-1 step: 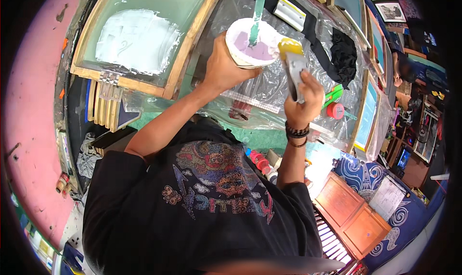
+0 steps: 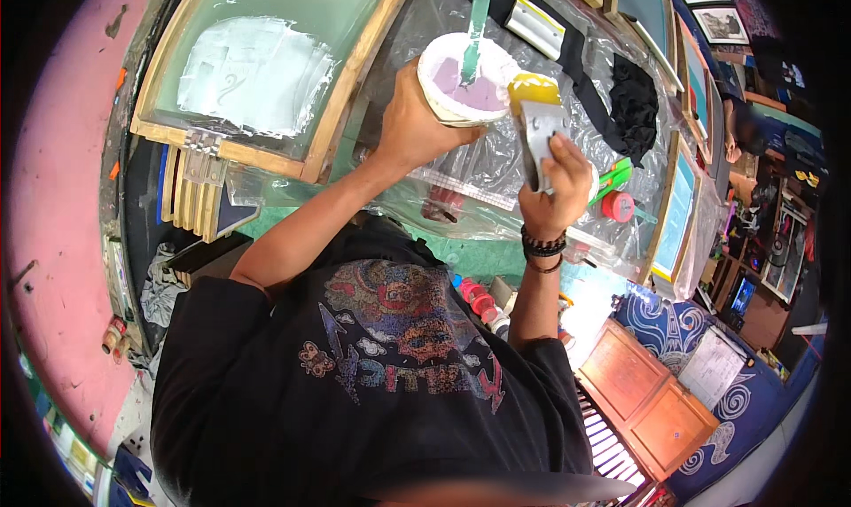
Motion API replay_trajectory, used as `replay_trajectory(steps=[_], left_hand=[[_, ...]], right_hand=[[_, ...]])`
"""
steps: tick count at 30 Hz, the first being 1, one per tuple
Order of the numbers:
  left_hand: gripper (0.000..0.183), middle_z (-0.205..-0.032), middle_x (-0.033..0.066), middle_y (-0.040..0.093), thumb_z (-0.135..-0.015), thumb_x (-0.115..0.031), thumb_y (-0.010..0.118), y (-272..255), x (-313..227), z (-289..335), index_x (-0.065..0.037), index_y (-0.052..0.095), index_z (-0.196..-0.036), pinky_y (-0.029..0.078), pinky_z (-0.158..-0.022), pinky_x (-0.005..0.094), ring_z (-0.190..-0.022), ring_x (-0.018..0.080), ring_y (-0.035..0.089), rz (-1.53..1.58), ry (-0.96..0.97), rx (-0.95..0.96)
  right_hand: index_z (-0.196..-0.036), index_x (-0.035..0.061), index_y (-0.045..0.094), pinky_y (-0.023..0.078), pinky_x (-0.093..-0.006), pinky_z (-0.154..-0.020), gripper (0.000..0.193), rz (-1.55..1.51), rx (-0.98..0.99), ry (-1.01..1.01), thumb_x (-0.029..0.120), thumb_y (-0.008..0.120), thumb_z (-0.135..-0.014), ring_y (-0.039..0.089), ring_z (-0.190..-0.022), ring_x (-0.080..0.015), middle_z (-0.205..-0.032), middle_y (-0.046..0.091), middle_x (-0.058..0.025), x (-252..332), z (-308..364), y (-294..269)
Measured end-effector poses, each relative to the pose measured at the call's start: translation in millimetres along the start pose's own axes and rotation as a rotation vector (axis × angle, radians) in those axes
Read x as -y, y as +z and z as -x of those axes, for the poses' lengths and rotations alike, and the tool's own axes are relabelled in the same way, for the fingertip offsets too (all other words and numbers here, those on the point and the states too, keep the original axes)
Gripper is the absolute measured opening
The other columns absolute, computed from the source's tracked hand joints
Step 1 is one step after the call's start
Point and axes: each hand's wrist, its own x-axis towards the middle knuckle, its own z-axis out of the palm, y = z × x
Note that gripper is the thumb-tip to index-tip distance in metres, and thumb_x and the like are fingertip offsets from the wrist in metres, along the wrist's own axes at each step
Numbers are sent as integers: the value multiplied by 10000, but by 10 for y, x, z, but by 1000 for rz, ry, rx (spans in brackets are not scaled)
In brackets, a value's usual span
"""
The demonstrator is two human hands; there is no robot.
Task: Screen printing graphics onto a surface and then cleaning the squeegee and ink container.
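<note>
My left hand [image 2: 409, 121] is wrapped round a white tub [image 2: 448, 114], its thumb along the near side. Pale purple ink [image 2: 479, 96] lies inside the tub, and a green spatula [image 2: 480, 19] stands in it, leaning on the far side. My right hand [image 2: 557, 186] grips a squeegee [image 2: 543, 128] by its grey metal handle. The squeegee's yellow blade, with white ink along its edge, is at the tub's right rim; whether they touch I cannot tell. At the left, white ink covers part of a wood-framed printing screen [image 2: 355, 73].
Clear plastic sheeting [image 2: 585, 108] covers the table. Another squeegee [image 2: 535, 27] lies at the back by a black strip. A crumpled black cloth [image 2: 633, 108], a green tool [image 2: 613, 179] and a red-lidded jar [image 2: 618, 206] are to the right. More framed screens [image 2: 675, 214] line the right side.
The squeegee has turned slightly, so more of its flat grey face shows. My right hand has shifted a little to the left. The tub has barely moved.
</note>
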Motion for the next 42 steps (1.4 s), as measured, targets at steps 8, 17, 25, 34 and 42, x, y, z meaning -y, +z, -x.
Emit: replay_trajectory(steps=[8, 17, 25, 34, 42], left_hand=[[1131, -1325, 205, 524, -553, -339, 986, -41, 21, -62, 29, 382, -1436, 512, -1012, 443, -1232, 358, 593, 49, 20, -53], [1130, -1334, 199, 520, -570, -340, 987, -105, 184, -33, 30, 374, -1444, 508, -1017, 438, -1239, 349, 589, 122, 125, -100], [1138, -1355, 214, 496, -573, -363, 978, -173, 140, -53, 16, 376, -1461, 471, -1061, 445, -1288, 363, 543, 63, 72, -66], [1104, -1314, 213, 578, -598, -356, 984, -231, -104, -88, 86, 367, -1401, 475, -1062, 393, -1247, 296, 596, -67, -4, 64], [1103, -1315, 252, 580, -596, -322, 988, -308, -70, -193, 128, 349, -1375, 474, -1065, 394, -1248, 294, 599, -22, 9, 62]], right_hand=[[-970, 56, 633, 561, -497, -905, 423, 4, -3, -85, -195, 698, -636, 676, -1074, -395, -1108, 691, -161, -52, 178, 144], [-1014, 96, 654, 536, -492, -905, 451, 119, 117, -48, -179, 647, -656, 675, -1073, -347, -1091, 677, -102, -332, 177, 17], [-987, 135, 666, 474, -528, -999, 382, 216, 111, -117, -106, 718, -696, 674, -1141, -289, -1139, 695, -63, -402, 9, -212], [-894, 299, 671, 173, -675, -1205, 193, 328, 107, -317, 176, 797, -816, 678, -1162, -189, -1107, 705, 65, -457, -423, -380], [-884, 304, 656, 218, -583, -1205, 245, 392, 161, -503, 151, 811, -773, 668, -1153, -160, -1088, 664, 81, -444, -463, -363]])
